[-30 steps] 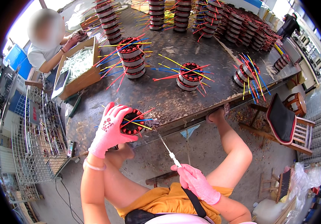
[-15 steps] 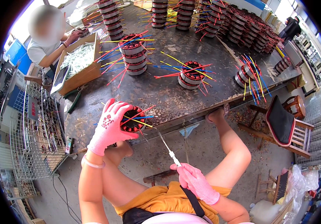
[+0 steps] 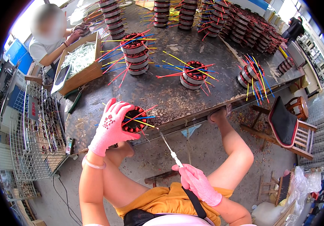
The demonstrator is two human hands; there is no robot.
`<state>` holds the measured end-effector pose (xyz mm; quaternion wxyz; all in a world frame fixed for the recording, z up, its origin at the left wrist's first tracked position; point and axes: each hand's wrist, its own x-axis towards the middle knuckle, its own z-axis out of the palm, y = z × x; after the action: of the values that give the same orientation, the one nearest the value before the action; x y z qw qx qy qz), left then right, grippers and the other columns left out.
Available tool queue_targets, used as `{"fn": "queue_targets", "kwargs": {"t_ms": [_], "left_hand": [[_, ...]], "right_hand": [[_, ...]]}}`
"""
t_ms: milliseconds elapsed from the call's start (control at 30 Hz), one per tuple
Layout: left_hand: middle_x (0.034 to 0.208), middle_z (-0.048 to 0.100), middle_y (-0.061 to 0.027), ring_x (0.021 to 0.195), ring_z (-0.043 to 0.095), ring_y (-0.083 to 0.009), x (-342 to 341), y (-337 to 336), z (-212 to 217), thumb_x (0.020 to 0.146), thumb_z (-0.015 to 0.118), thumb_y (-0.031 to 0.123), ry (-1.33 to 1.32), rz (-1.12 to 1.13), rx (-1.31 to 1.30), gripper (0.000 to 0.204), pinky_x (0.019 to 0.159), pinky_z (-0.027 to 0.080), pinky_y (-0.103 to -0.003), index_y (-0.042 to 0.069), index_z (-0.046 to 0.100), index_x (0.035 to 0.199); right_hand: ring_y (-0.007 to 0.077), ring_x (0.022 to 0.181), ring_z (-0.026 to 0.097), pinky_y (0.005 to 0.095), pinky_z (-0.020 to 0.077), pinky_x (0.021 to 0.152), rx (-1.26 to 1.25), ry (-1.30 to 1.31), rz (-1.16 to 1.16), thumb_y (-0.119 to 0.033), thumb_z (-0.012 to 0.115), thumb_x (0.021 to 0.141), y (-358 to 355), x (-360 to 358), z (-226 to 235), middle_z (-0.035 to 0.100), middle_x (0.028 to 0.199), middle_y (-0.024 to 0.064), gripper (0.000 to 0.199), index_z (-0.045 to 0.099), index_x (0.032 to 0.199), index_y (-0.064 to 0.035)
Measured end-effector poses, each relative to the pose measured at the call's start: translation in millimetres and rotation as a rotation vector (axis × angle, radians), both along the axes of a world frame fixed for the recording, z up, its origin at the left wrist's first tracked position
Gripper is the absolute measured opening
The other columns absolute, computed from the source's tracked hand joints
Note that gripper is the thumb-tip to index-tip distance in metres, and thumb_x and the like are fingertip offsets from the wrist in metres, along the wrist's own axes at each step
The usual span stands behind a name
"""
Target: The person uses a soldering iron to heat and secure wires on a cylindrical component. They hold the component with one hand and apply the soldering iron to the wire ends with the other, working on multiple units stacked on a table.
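My left hand (image 3: pixel 111 126), in a pink glove, is wrapped round the side of a wound motor stator (image 3: pixel 135 130) at the table's near edge. Red, blue and yellow leads stick out across the stator's opening. My right hand (image 3: pixel 199 184), also gloved in pink, grips a slender white-handled tool (image 3: pixel 174 155) with a thin grey shaft. The tool points up and left, its tip close to the end of a yellow lead (image 3: pixel 147 123); whether they touch is too small to tell.
On the dark table (image 3: pixel 165 94) stand a short stator stack (image 3: pixel 136 62), another stator (image 3: pixel 193 77) and taller stacks behind. Left are a box of white tubes (image 3: pixel 81 56) and green-handled pliers (image 3: pixel 76 101). A co-worker (image 3: pixel 49 45) sits beyond. A chair (image 3: pixel 284 122) is at right.
The tool's tip and the yellow lead's end have shifted very slightly. My left hand keeps its hold on the stator, and the co-worker's hands have moved a little.
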<state>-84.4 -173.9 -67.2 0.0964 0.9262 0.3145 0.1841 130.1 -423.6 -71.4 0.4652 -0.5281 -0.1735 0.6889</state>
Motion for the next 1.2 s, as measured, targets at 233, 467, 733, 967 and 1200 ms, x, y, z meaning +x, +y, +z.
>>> {"fn": "queue_targets", "kwargs": {"t_ms": [233,467,733,967,1200], "left_hand": [[0.123,0.06,-0.0134,0.122,0.054,-0.0332,0.6,1.1,-1.5,0.049,0.091,0.039,-0.001,-0.004,0.006,0.089,0.119,0.027,-0.053,0.007,0.058,0.125],[0.12,0.06,-0.0139,0.118,0.055,-0.0342,3.4,-2.9,3.3,0.05,0.091,0.038,-0.023,-0.011,-0.003,0.086,0.119,0.027,-0.054,0.006,0.058,0.122],[0.118,0.06,-0.0133,0.119,0.054,-0.0342,3.9,-8.9,5.4,0.051,0.091,0.039,0.025,0.037,0.0,0.082,0.119,0.026,-0.056,0.007,0.059,0.119],[0.117,0.06,-0.0129,0.118,0.054,-0.0347,8.0,-7.9,2.9,0.049,0.092,0.041,0.0,0.021,0.011,0.083,0.119,0.026,-0.056,0.006,0.06,0.118],[0.116,0.06,-0.0127,0.117,0.054,-0.0348,6.7,-7.3,1.4,0.048,0.092,0.041,-0.002,0.026,0.017,0.084,0.119,0.027,-0.056,0.006,0.06,0.118]], "right_hand": [[0.003,0.057,0.034,0.019,0.0256,0.052,0.009,-0.021,0.016,-0.021,0.049,0.106,-0.4,0.4,1.3,0.04,0.064,-0.0064,0.035,0.055,0.129,0.0047],[0.0036,0.058,0.034,0.0193,0.026,0.053,0.024,-0.02,0.03,-0.021,0.049,0.106,1.3,1.4,2.1,0.039,0.066,-0.0064,0.037,0.054,0.13,0.0062],[0.0037,0.059,0.035,0.0196,0.0277,0.054,0.053,0.006,0.027,-0.02,0.048,0.106,0.4,2.0,-7.7,0.04,0.067,-0.006,0.036,0.054,0.129,0.0065],[0.0039,0.06,0.037,0.0192,0.0289,0.055,0.048,0.027,-0.006,-0.022,0.05,0.105,-0.9,3.7,-7.0,0.042,0.07,-0.0063,0.037,0.054,0.13,0.006],[0.004,0.06,0.037,0.0193,0.0288,0.055,0.062,0.028,-0.002,-0.022,0.05,0.105,-0.2,4.2,-4.5,0.042,0.07,-0.0065,0.037,0.054,0.13,0.0057]]}}
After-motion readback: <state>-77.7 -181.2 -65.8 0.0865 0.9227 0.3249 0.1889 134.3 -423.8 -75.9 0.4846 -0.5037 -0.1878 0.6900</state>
